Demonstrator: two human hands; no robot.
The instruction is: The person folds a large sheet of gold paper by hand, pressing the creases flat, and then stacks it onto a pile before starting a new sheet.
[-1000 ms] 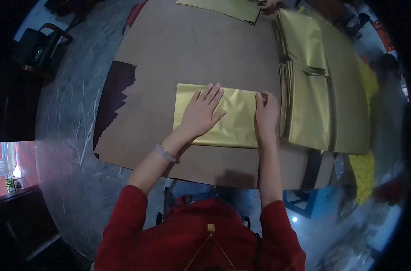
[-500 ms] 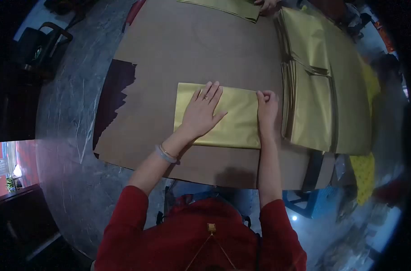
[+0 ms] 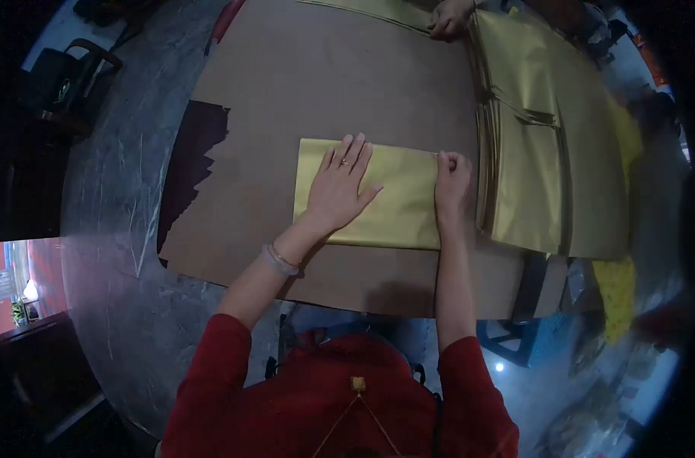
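Note:
A folded gold sheet (image 3: 404, 206) lies flat on the brown board (image 3: 286, 84) in front of me. My left hand (image 3: 338, 187) rests on its left half, palm down with the fingers spread, a ring on one finger. At the sheet's right edge, near the upper right corner, my right hand (image 3: 453, 183) has its fingers curled closed on the gold material. How much of the edge lies between those fingers is hidden.
Stacks of folded gold sheets (image 3: 527, 175) lie to the right. Another person's hand (image 3: 449, 19) touches a gold piece (image 3: 385, 11) at the top. Dark torn patch (image 3: 191, 164) on the board's left; grey marbled surface (image 3: 118, 183) beyond. Blue stool (image 3: 519, 343) below right.
The other person's hand has come further into view at the top, and the gold piece there has shifted slightly. My left hand has moved up very slightly; my right hand is almost unmoved.

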